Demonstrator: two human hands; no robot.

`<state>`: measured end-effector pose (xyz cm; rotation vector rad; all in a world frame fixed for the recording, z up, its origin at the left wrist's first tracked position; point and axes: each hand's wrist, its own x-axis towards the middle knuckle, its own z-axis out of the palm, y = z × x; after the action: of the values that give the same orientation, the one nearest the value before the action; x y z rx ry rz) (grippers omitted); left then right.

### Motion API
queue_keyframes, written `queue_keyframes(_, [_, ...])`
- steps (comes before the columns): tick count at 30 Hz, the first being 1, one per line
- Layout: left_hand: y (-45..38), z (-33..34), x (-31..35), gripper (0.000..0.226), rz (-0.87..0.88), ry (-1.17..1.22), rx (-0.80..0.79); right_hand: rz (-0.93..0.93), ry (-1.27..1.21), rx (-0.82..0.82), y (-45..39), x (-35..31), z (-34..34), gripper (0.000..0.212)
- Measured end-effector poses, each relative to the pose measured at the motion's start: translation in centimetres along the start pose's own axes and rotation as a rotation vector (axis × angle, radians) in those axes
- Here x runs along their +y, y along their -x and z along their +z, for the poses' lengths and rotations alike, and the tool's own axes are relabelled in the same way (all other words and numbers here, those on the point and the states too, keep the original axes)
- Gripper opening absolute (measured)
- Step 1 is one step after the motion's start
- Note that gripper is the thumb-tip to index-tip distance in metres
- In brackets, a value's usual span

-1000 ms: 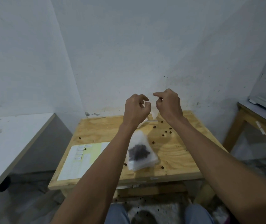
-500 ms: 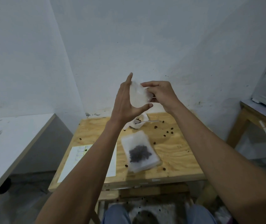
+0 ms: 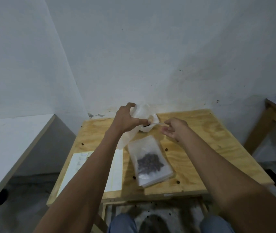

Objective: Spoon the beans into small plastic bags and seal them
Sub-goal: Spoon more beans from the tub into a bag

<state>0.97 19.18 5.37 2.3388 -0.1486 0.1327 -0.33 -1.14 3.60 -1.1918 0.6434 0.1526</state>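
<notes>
My left hand (image 3: 127, 118) grips a small, empty, translucent plastic bag (image 3: 141, 111) above the back of the wooden table (image 3: 201, 140). Just right of it lies a crumpled white bag (image 3: 152, 126) with dark beans showing in its mouth. A white plastic spoon (image 3: 157, 123) sticks out of that bag towards the right. My right hand (image 3: 174, 128) hovers at the end of the spoon's handle, fingers loosely spread, thumb and forefinger apart. Nearer to me, a flat bag holding beans (image 3: 150, 162) lies on a stack of clear bags.
A sheet of paper (image 3: 115, 169) lies on the table's left part, partly under my left forearm. Loose beans (image 3: 166, 149) are scattered over the wood and on the floor. A white counter (image 3: 7, 140) stands to the left, another wooden table (image 3: 271, 111) to the right.
Both hands came down from in front of the wall to the table's back. My right hand let go of the small bag and moved to the spoon handle; my left hand kept the bag.
</notes>
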Motion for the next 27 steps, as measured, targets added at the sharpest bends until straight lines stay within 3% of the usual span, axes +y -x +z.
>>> queue_keyframes(7, [-2.9,1.9,-1.3,0.084,-0.14,-0.012,-0.136,0.057,-0.07,0.01,-3.5,1.2,1.6,0.005])
queue_keyframes(11, [-4.1,2.3,-1.4,0.082,-0.233,0.021,-0.182,0.029,-0.143,0.034,-4.8,1.6,2.6,0.012])
queue_keyframes(14, [-4.8,2.1,-1.4,0.078,-0.253,0.095,-0.183,-0.029,-0.18,0.06,-5.5,1.7,3.2,0.005])
queue_keyframes(18, [-5.2,2.2,-2.0,0.073,-0.234,0.152,-0.153,-0.201,-0.056,0.07,-6.1,1.8,3.3,0.017])
queue_keyframes(24, [-4.3,2.3,-1.6,0.11,-0.046,0.145,-0.034,-0.687,0.166,0.112,-6.5,2.0,2.1,0.015])
queue_keyframes(27, [-4.0,2.6,-1.1,0.115,0.074,0.099,-0.001,-0.807,0.206,0.13,-6.6,2.6,1.5,0.02])
